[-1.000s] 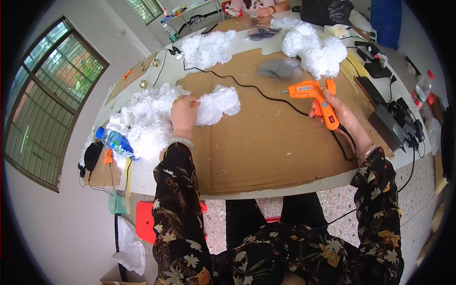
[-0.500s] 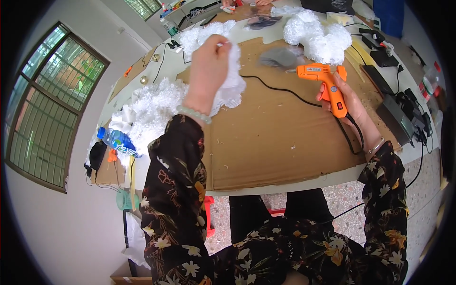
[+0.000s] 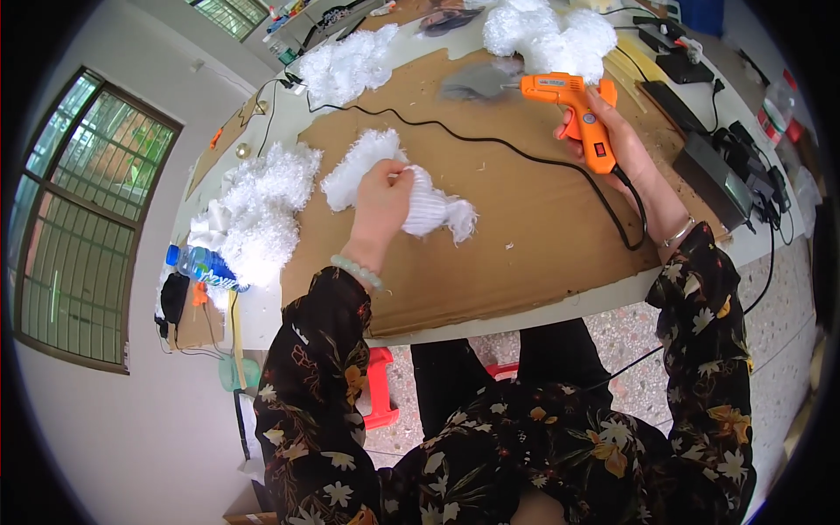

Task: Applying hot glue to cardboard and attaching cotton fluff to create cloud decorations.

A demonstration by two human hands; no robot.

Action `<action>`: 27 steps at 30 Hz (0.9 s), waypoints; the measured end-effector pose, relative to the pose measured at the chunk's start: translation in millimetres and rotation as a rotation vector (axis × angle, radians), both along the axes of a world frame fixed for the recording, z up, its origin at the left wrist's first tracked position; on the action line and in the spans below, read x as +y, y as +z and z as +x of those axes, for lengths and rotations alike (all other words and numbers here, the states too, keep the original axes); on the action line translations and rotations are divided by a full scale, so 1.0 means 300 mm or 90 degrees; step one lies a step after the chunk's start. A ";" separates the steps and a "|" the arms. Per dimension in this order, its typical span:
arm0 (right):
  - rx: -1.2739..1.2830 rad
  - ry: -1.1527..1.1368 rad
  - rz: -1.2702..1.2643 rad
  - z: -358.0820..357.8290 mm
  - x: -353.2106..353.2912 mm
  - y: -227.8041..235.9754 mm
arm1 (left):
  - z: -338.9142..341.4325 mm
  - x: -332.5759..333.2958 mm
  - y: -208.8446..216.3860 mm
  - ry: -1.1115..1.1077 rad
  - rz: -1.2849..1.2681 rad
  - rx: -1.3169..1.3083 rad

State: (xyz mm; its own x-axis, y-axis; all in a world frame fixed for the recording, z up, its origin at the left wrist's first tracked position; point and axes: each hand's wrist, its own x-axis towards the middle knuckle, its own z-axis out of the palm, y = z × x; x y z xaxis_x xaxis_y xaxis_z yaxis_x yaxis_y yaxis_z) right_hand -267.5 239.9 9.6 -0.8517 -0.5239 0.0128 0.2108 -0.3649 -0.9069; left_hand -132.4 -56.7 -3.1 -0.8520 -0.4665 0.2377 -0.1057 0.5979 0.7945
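The white ribbed fabric piece with fluffy edges [image 3: 427, 208] is over the flat brown cardboard sheet [image 3: 490, 276], pinched in the left hand [image 3: 382, 203] between thumb and fingers. At its two o'clock, the right hand [image 3: 623, 140] is closed around the handle of an orange plastic glue gun [image 3: 591, 122], nozzle toward nine. A shaggy white fibre pile [image 3: 267, 206] lies at the piece's nine o'clock, a blue-capped plastic bottle [image 3: 206, 265] at eight.
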 end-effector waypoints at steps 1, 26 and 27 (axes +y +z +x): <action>-0.006 -0.001 -0.004 -0.002 -0.004 -0.005 | 0.021 -0.015 0.000 0.016 -0.062 -0.008; 0.019 0.036 -0.007 0.012 -0.017 -0.017 | 0.308 0.159 0.088 -0.243 -0.507 0.042; 0.022 0.033 -0.005 0.002 -0.002 -0.021 | 0.294 0.164 0.091 -0.236 -0.503 0.049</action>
